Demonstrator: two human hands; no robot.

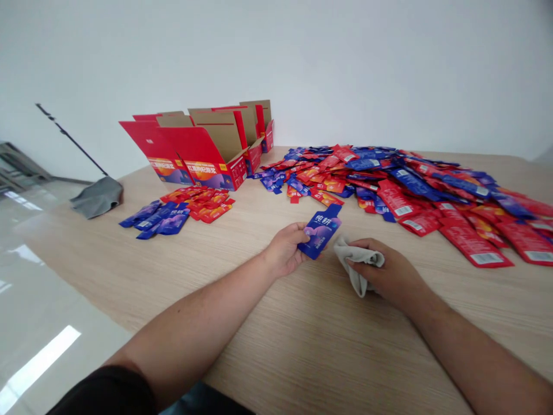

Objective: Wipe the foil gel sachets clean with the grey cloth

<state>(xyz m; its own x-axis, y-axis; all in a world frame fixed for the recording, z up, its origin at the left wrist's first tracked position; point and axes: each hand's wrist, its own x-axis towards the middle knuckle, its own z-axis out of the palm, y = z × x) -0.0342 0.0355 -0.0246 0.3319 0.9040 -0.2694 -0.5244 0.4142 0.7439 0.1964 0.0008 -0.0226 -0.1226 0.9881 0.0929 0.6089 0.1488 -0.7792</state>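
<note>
My left hand (287, 251) grips a blue pouch (319, 231) with white lettering by its lower left side, thumb on the front face. The pouch is held tilted above the table, its narrow top pointing away to the right. Just to the right, my right hand (384, 271) is closed around a bunched pale grey cloth (358, 266). A small gap separates the cloth from the pouch. Beyond both hands lies a big heap of red and blue pouches (363, 167), many overlapping.
Several red boxes (196, 151) with raised lids stand at the back left. In front of them lie a small group of red pouches (207, 202) and one of blue pouches (166, 222). A grey cloth (97, 196) drapes over the left table edge. A wall rises behind the table (268, 311).
</note>
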